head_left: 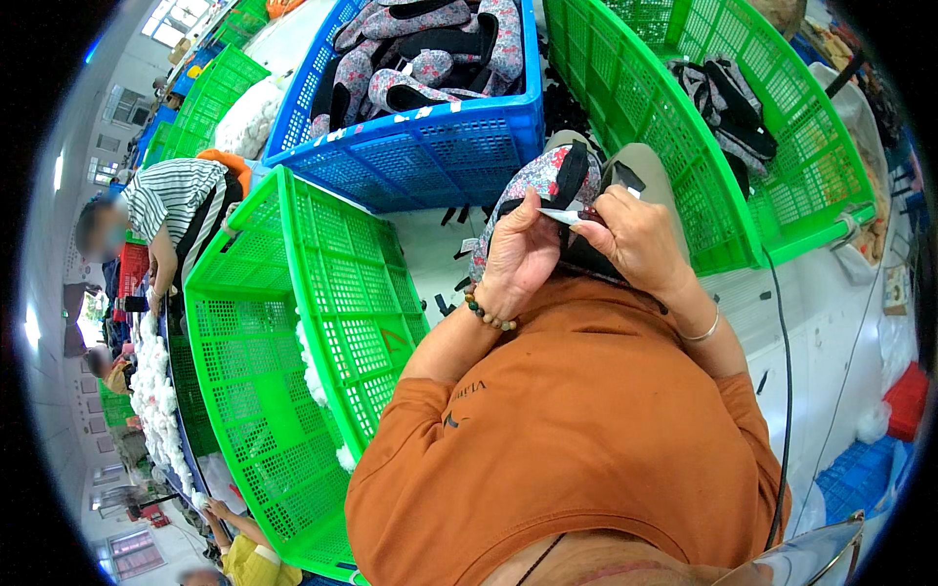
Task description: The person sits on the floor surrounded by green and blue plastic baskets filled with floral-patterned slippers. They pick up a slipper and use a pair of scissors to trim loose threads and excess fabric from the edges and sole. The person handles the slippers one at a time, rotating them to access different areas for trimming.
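Observation:
A floral fabric piece with black trim (554,176) lies across my lap, grey, red and blue in its print. My left hand (521,250) is closed at its black edge, thumb and fingers pinched together; the exact bit of cloth between them is hidden. In my right hand (637,236) is a small pointed tool with a pale blade (560,216), fingers closed around its dark reddish end. Its tip points left and reaches the left fingertips. Both hands are close together over the lap.
Ahead stands a blue crate (410,161) full of similar floral pieces. A green crate (645,107) at right holds more dark and floral pieces; another green crate (342,283) stands at left. A black cable (785,391) hangs at right. Co-workers (181,200) are at left beside white stuffing (154,391).

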Action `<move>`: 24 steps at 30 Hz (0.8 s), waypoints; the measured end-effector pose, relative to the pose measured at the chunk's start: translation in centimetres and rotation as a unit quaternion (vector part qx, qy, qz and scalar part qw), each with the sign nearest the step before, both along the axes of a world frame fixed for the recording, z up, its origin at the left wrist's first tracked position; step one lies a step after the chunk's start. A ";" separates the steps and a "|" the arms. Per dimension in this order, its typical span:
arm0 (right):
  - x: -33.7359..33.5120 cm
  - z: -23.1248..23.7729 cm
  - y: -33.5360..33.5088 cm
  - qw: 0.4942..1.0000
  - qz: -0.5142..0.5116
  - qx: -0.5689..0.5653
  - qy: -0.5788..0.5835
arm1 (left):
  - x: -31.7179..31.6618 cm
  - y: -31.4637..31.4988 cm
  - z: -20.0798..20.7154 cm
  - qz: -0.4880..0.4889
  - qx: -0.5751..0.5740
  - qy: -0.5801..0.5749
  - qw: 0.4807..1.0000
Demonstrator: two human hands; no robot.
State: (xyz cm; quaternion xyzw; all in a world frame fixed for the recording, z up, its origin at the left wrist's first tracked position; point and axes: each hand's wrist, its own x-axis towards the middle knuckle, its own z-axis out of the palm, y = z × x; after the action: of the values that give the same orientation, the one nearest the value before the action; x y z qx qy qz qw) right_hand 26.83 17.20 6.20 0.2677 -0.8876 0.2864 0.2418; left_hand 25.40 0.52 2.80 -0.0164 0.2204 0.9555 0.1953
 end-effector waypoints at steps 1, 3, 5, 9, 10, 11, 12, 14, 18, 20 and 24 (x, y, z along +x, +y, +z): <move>0.0 0.0 0.0 1.000 -0.005 0.004 0.001 | 0.0 0.0 -0.1 0.006 -0.003 -0.007 1.000; 0.1 -0.1 -0.1 1.000 -0.018 0.011 0.003 | -0.1 0.1 -0.2 0.014 -0.006 -0.017 1.000; 0.2 -0.3 -0.3 0.999 -0.033 0.017 0.006 | -0.2 0.2 -0.2 0.017 -0.006 -0.023 1.000; 0.0 -0.6 -0.2 1.000 -0.017 0.002 -0.003 | -0.2 0.4 0.1 0.012 -0.003 -0.010 1.000; 0.0 -0.6 -0.2 1.000 -0.013 -0.003 -0.011 | -0.1 0.4 0.2 0.012 -0.005 -0.008 1.000; 0.0 -0.6 -0.2 1.000 -0.008 -0.008 -0.019 | -0.1 0.4 0.3 0.013 -0.006 -0.006 1.000; -0.1 -0.7 -0.2 0.999 0.002 -0.015 -0.030 | -0.1 0.3 0.3 0.012 -0.007 0.000 1.000; -0.1 -0.7 0.0 0.998 0.021 -0.030 -0.050 | 0.0 0.3 0.3 0.009 -0.010 0.011 1.000; -0.3 -0.6 0.5 0.996 0.046 -0.015 -0.074 | 0.1 0.3 0.6 0.000 -0.010 0.016 1.000; -0.3 -0.5 0.8 0.996 0.044 -0.002 -0.076 | 0.2 0.2 0.9 -0.008 -0.004 0.013 1.000; -0.2 0.2 0.7 0.996 0.031 0.025 -0.078 | 0.2 0.1 0.8 -0.010 -0.004 0.015 1.000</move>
State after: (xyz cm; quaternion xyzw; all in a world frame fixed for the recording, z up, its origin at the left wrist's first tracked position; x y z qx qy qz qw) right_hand 26.65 17.94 6.36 0.2779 -0.9018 0.2916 0.1563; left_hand 25.55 0.57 3.65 -0.0003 0.2269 0.9528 0.2017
